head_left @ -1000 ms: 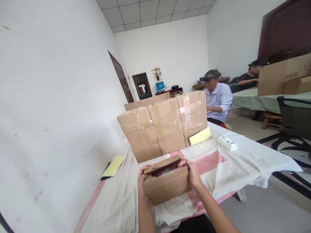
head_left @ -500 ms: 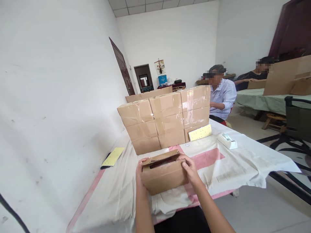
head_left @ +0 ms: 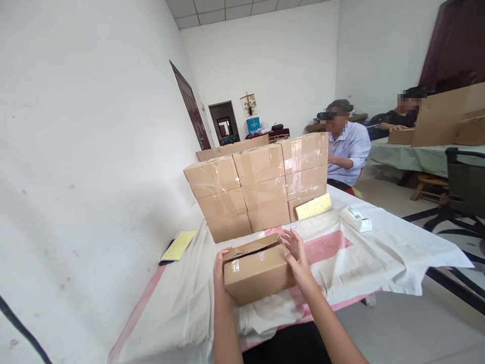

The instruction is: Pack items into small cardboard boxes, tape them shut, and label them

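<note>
A small brown cardboard box [head_left: 259, 275] is between my hands at the near part of the cloth-covered table. A narrow dark gap runs along its top between the flaps, and a bit of clear tape shines near its left end. My left hand [head_left: 220, 268] is closed on the left end of the box. At the right end, my right hand [head_left: 299, 260] holds the corner with the thumb against it, while its fingers reach up past the edge, slightly apart. What lies inside the box is hidden.
Behind stands a wall of stacked taped boxes [head_left: 248, 189]. A yellow dotted card [head_left: 313, 206] leans on it; another yellow card [head_left: 180, 245] lies left. A white tape dispenser [head_left: 356, 220] sits right. One person [head_left: 346, 144] sits beyond the boxes, another person [head_left: 401, 119] farther back.
The top flaps have come down and the wide gap has narrowed, with a strip of tape now showing. My right fingers have lifted off the flap and spread.
</note>
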The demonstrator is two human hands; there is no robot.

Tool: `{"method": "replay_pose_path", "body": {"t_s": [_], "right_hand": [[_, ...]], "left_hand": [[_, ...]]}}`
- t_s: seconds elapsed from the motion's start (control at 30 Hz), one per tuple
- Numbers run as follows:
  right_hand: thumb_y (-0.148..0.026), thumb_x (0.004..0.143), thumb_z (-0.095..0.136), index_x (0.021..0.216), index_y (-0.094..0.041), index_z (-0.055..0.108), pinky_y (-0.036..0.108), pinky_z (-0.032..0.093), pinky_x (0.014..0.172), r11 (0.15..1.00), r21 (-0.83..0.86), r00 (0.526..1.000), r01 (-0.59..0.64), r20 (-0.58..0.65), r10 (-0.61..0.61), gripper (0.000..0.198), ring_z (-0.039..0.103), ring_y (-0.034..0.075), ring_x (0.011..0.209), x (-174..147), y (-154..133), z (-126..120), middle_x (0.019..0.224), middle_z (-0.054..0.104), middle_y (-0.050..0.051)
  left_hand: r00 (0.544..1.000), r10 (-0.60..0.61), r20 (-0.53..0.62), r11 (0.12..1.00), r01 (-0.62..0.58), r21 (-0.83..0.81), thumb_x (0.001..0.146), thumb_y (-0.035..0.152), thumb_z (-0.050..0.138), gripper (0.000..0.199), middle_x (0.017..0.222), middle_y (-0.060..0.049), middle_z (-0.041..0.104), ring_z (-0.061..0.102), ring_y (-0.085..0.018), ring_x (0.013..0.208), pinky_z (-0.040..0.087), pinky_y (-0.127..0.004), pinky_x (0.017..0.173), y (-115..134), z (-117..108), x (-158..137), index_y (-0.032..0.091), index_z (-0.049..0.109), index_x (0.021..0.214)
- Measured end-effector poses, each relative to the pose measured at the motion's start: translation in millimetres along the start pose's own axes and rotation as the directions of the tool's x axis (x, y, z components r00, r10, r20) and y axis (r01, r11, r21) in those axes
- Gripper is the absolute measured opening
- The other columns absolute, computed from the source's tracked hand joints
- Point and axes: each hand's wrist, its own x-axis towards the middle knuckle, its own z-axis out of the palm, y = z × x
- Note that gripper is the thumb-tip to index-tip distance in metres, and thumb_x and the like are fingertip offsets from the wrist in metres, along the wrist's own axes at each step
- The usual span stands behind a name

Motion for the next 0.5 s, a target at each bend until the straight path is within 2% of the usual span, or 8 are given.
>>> {"method": "replay_pose_path", "body": {"t_s": [0.07,0.23,0.37,0.5], "right_hand": [[-0.041,0.096,0.06,0.152,-0.037,0.035,0.047,0.034,0.123,1.0,-0.005,0.999,-0.014,0.03,0.014,0.061,0.044,0.024,0.145,0,-2,0,0.159,0.042,0.007],[-0.031,0.091,0.057,0.138,-0.03,0.056,0.047,0.033,0.124,0.997,-0.053,0.996,-0.058,0.057,0.061,0.047,0.045,0.026,0.144,4,-6,0,0.152,0.052,0.007],[-0.026,0.084,0.057,0.133,-0.029,0.059,0.048,0.036,0.122,0.995,-0.037,0.995,-0.097,0.032,0.099,0.049,0.049,0.027,0.141,7,-3,1,0.148,0.057,0.007],[-0.025,0.084,0.056,0.128,-0.029,0.059,0.048,0.041,0.119,0.99,-0.036,0.991,-0.137,0.006,0.137,0.044,0.053,0.027,0.138,9,-5,4,0.143,0.06,0.007]], "left_hand": [[1.0,0.01,-0.004,1.0,-0.01,0.003,0.08,0.059,0.071,0.04,0.116,-0.004,0.068,0.063,-0.022,0.109,0.049,-0.032,0.094,-1,-2,0,0.021,0.067,0.093],[0.999,0.015,-0.048,1.0,-0.015,-0.001,0.072,0.063,0.077,0.048,0.119,-0.005,0.07,0.064,-0.024,0.113,0.049,-0.034,0.095,-11,-10,0,0.023,0.066,0.096],[0.996,-0.008,-0.086,1.0,0.009,0.014,0.067,0.064,0.08,0.053,0.117,-0.005,0.071,0.065,-0.025,0.112,0.051,-0.035,0.092,-14,-14,0,0.023,0.067,0.099],[0.998,-0.053,-0.036,0.998,0.054,0.034,0.078,0.067,0.07,0.056,0.131,-0.007,0.069,0.066,-0.029,0.118,0.053,-0.041,0.097,-5,-10,-12,0.027,0.066,0.117]]}}
